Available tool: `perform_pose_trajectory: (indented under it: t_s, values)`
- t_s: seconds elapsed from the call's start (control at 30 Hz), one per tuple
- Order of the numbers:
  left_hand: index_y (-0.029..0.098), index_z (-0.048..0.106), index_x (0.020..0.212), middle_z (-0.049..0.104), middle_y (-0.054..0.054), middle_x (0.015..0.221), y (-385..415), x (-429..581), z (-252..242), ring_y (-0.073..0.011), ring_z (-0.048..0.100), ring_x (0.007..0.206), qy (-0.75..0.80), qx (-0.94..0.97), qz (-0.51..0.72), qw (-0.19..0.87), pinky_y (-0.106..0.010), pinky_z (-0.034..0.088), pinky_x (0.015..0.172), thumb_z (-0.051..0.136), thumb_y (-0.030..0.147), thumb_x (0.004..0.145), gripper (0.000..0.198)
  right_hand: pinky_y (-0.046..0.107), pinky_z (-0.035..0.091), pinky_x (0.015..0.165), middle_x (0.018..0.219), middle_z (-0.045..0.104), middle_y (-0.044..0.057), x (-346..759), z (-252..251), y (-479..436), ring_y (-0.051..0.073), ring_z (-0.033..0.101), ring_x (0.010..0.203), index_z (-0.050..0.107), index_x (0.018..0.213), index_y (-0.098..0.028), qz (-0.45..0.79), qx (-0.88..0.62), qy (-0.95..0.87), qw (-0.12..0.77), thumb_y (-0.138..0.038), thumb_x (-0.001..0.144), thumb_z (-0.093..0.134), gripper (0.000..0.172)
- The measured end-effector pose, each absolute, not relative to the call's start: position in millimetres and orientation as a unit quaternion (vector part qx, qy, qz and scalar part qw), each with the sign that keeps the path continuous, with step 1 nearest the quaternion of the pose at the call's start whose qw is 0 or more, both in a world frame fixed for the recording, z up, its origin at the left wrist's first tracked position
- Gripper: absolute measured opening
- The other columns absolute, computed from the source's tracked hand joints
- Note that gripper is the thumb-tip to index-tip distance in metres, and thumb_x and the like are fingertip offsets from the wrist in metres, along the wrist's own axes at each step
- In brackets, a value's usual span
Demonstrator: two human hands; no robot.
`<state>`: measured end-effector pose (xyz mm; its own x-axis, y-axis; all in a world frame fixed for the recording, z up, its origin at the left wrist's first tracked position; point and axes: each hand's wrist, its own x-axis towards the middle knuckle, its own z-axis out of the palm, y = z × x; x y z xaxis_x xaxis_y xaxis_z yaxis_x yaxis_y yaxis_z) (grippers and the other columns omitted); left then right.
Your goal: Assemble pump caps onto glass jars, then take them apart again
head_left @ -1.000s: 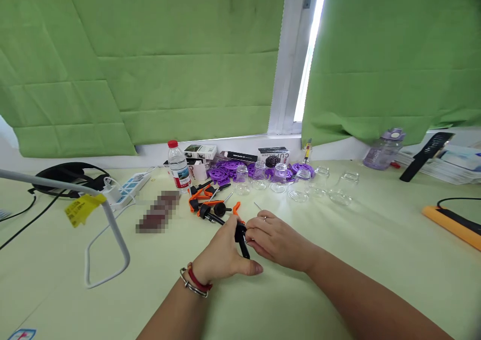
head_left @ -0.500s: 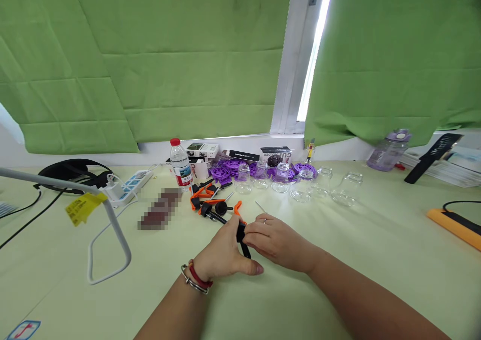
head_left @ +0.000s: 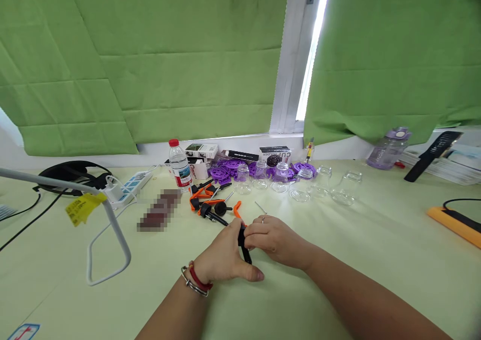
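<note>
Left hand (head_left: pixel 225 257): fingers curled round a black part (head_left: pixel 245 245), thumb lying on the table (head_left: pixel 338 240).
Right hand (head_left: pixel 272 240): fingertips pinching the same black part at its upper end.
Black part: mid-table, between both hands.
Just behind: orange-and-black pieces (head_left: pixel 210 207).
Farther back: glass jars (head_left: pixel 300 185), water bottle (head_left: pixel 179 170).

Green curtains (head_left: pixel 180 59), purple caps (head_left: pixel 225 171)
</note>
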<state>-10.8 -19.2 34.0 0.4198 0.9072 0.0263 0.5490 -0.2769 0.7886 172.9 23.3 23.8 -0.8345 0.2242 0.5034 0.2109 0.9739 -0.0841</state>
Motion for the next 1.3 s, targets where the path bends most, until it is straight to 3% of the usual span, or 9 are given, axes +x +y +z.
perform_pose_trajectory:
  t_s: [0.23,0.6,0.77,0.9,1.03,1.17,1.3]
  values:
    - [0.019,0.043,0.086,0.047,0.0,0.088,-20,-10,36,-0.0184,0.045,0.078,0.476,0.764,0.234,0.367,-0.032,0.041,0.068,0.078,0.04,0.043,0.059,0.027,0.04,0.072,0.086,0.067,0.001,173,25,25,0.012,0.055,0.075,0.058,0.079,-0.02,0.019,-0.111,-0.958,0.264,-0.014,0.088,0.043,0.019]
    - [0.019,0.043,0.091,0.047,-0.001,0.089,-21,-10,40,-0.0187,0.046,0.079,0.479,0.752,0.247,0.379,-0.031,0.04,0.068,0.078,0.037,0.046,0.06,0.026,0.04,0.068,0.089,0.066,0.002,178,33,22,0.011,0.058,0.074,0.064,0.087,-0.022,-0.01,-0.138,-0.953,0.271,-0.02,0.09,0.045,0.019]
    - [0.019,0.043,0.093,0.045,-0.001,0.09,-21,-12,41,-0.0178,0.044,0.08,0.487,0.748,0.253,0.373,-0.03,0.039,0.067,0.079,0.036,0.047,0.061,0.026,0.041,0.066,0.092,0.064,0.005,183,38,21,0.012,0.058,0.076,0.063,0.099,-0.021,0.029,-0.149,-0.945,0.289,-0.026,0.088,0.051,0.018]
    - [0.019,0.041,0.091,0.043,0.0,0.087,-20,-12,41,-0.0164,0.042,0.078,0.489,0.746,0.256,0.373,-0.028,0.038,0.065,0.079,0.035,0.047,0.06,0.025,0.041,0.064,0.085,0.062,0.003,185,43,19,0.011,0.055,0.067,0.064,0.077,-0.019,0.065,-0.16,-0.947,0.271,-0.028,0.085,0.054,0.015]
    - [0.019,0.041,0.091,0.043,0.0,0.088,-20,-12,41,-0.0161,0.042,0.078,0.489,0.744,0.262,0.371,-0.028,0.038,0.066,0.079,0.034,0.048,0.059,0.025,0.043,0.066,0.091,0.063,0.005,187,45,18,0.013,0.057,0.073,0.062,0.092,-0.019,0.11,-0.154,-0.945,0.267,-0.029,0.083,0.057,0.015]
    - [0.019,0.041,0.091,0.043,0.0,0.087,-20,-10,42,-0.0161,0.042,0.078,0.491,0.746,0.257,0.369,-0.028,0.038,0.065,0.079,0.035,0.047,0.06,0.024,0.041,0.062,0.077,0.062,0.002,187,45,17,0.011,0.054,0.064,0.063,0.079,-0.019,0.11,-0.167,-0.949,0.245,-0.031,0.082,0.058,0.013]
    - [0.019,0.041,0.092,0.043,0.0,0.088,-21,-9,44,-0.0171,0.043,0.08,0.498,0.744,0.253,0.368,-0.028,0.038,0.067,0.079,0.034,0.047,0.061,0.024,0.041,0.063,0.082,0.064,0.002,188,45,17,0.012,0.055,0.067,0.063,0.089,-0.02,0.127,-0.163,-0.948,0.243,-0.031,0.08,0.06,0.014]
